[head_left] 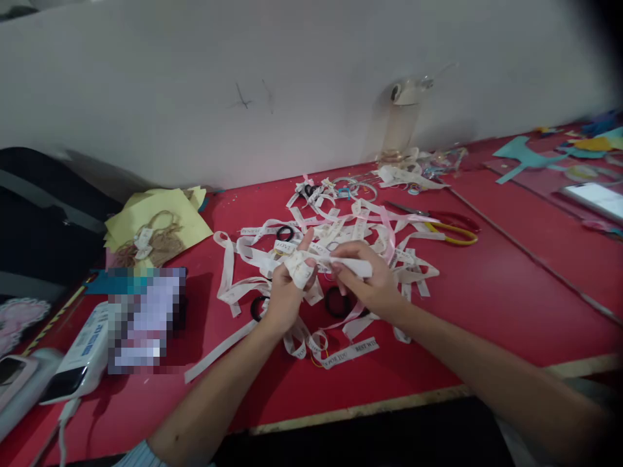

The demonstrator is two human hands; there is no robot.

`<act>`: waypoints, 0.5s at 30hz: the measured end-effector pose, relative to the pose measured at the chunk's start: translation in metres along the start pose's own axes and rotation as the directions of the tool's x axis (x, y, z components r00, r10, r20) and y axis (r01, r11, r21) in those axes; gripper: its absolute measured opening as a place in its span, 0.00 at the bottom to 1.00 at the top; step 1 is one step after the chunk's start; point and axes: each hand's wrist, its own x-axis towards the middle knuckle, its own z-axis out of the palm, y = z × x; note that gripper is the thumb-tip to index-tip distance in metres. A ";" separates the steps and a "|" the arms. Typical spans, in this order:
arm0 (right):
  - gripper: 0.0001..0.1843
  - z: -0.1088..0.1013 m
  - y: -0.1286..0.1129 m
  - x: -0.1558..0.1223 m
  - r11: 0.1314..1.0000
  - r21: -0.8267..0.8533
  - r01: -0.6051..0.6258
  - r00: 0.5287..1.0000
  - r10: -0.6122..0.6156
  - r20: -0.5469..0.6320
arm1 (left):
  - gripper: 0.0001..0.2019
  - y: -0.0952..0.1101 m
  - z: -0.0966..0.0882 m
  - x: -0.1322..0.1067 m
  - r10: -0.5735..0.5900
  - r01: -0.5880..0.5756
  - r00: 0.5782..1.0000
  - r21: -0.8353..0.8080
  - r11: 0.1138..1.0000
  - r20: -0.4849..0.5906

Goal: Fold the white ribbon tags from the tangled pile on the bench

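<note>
Both hands meet above a pile of white printed ribbon strips [341, 233] on a red table [496, 292]. My left hand [285, 292] grips a ribbon-wrapped ring [298, 267], with ribbon wound around it near the fingers. My right hand [365, 279] pinches the loose end of the same white ribbon [355, 264] and holds it stretched to the right. Black rings [335, 303] lie on the table under the hands.
Scissors with red and yellow handles [448, 227] lie right of the pile. Yellow paper with twine [156, 227] sits at the left, a white device [82, 353] at front left. A clear bottle [402, 123] stands by the wall. Coloured paper cut-outs [530, 155] and a phone [596, 198] lie far right.
</note>
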 end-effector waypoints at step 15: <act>0.10 0.000 0.002 0.006 0.952 -0.188 0.243 0.948 -0.192 0.256 | 0.18 -0.011 -0.010 0.006 -0.055 0.051 0.995 -0.062 0.997 -0.078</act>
